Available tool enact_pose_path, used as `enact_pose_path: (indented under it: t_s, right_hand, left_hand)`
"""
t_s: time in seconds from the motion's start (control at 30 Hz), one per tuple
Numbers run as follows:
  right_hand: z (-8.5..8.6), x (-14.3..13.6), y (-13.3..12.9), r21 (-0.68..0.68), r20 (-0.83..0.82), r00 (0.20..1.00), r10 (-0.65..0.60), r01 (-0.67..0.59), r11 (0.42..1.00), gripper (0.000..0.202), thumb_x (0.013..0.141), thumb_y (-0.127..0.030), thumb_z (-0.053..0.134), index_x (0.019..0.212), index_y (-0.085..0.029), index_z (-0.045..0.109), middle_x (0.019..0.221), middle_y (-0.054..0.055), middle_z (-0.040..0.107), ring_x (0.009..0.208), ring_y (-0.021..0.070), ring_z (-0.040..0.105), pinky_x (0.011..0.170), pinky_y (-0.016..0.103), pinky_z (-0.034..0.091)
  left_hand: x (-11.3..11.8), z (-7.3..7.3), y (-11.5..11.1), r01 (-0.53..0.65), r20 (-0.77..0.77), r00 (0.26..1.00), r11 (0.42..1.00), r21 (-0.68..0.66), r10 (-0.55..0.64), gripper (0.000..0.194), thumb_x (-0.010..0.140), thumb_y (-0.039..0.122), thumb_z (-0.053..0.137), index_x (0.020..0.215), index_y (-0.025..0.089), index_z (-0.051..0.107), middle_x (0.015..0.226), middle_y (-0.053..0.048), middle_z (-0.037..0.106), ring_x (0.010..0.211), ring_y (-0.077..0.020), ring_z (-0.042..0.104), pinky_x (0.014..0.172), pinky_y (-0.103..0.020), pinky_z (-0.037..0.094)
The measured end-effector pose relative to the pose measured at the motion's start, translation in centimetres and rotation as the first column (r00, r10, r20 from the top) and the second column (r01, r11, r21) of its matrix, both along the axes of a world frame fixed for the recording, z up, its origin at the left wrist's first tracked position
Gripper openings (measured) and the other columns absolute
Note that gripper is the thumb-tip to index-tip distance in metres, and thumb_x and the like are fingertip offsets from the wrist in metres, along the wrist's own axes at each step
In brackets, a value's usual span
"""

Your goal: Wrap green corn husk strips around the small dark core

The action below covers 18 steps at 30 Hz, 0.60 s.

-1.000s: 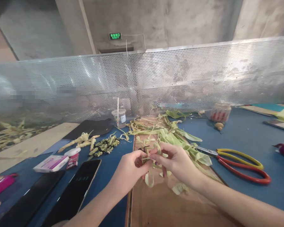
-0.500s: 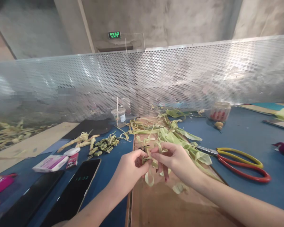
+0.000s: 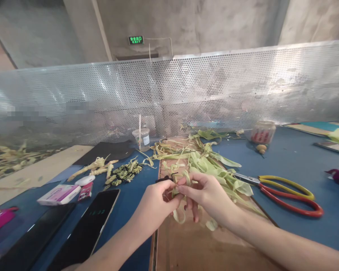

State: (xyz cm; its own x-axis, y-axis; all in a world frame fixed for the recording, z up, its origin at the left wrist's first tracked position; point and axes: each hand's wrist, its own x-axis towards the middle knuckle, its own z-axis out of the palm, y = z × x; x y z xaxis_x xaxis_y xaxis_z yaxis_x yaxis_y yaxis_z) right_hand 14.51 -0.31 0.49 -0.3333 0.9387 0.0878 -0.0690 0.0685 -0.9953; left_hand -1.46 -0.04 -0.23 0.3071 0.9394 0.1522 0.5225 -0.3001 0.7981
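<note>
My left hand (image 3: 159, 197) and my right hand (image 3: 207, 194) meet above the brown board, fingertips nearly touching. Between them is a thin pale-green corn husk strip (image 3: 180, 217), whose loose end curls below the fingers. The left thumb and fingers pinch it, and the right thumb and forefinger close on it from the other side. The exact grip is partly hidden by the fingers. Just beyond the left fingertips a small black thing (image 3: 164, 178) shows; I cannot make out its kind. A pile of corn husks (image 3: 205, 162) lies behind and beside my right hand.
Red-and-yellow-handled scissors (image 3: 289, 201) lie at right, a jar (image 3: 262, 132) behind them. Small knotted husk pieces (image 3: 125, 172), a phone (image 3: 87, 226) and a pink-and-white box (image 3: 59, 194) are at left. A straw cup (image 3: 141, 140) stands before a perforated metal screen (image 3: 214, 86).
My hands stay together, with small finger movements on the strip. More of the black thing shows beside the left fingertips, and the right hand's lower fingers have shifted slightly.
</note>
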Motion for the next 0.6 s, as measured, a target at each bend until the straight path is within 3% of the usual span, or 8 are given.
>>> enact_pose_path:
  t_s: [0.23, 0.4, 0.6]
  right_hand:
    - [-0.1, 0.2, 0.0, 0.049, 0.022, 0.995, -0.101, 0.100, 0.994, 0.024, 0.073, -0.039, 0.063, 0.080, -0.017, 0.055, 0.041, -0.007, 0.053, 0.029, 0.0089, 0.050, 0.029, 0.018, 0.044]
    - [-0.6, 0.4, 0.4, 0.088, 0.017, 0.988, -0.153, 0.151, 0.985, 0.021, 0.073, -0.037, 0.062, 0.080, -0.019, 0.056, 0.050, -0.007, 0.051, 0.033, 0.0074, 0.048, 0.031, 0.020, 0.045]
    - [-0.7, 0.7, 0.5, 0.223, 0.144, 0.961, -0.237, 0.202, 0.954, 0.018, 0.078, -0.037, 0.059, 0.084, -0.021, 0.057, 0.060, -0.004, 0.050, 0.044, 0.0076, 0.045, 0.038, 0.019, 0.042]
  left_hand:
    - [0.3, 1.0, -0.4, 0.118, 0.210, 0.974, 0.982, -0.151, -0.085, 0.018, 0.079, 0.033, 0.053, 0.083, 0.017, 0.061, 0.065, 0.001, 0.056, 0.055, -0.0129, 0.053, 0.055, -0.025, 0.044]
    - [0.4, 1.5, -0.4, 0.254, 0.493, 0.865, 0.929, -0.270, -0.093, 0.029, 0.086, 0.035, 0.043, 0.084, 0.014, 0.064, 0.068, -0.003, 0.055, 0.063, -0.0173, 0.057, 0.058, -0.031, 0.049]
    - [0.3, 1.2, -0.1, 0.178, 0.464, 0.885, 0.954, -0.240, -0.048, 0.026, 0.085, 0.036, 0.049, 0.086, 0.015, 0.064, 0.067, 0.000, 0.053, 0.060, -0.0136, 0.054, 0.060, -0.029, 0.048]
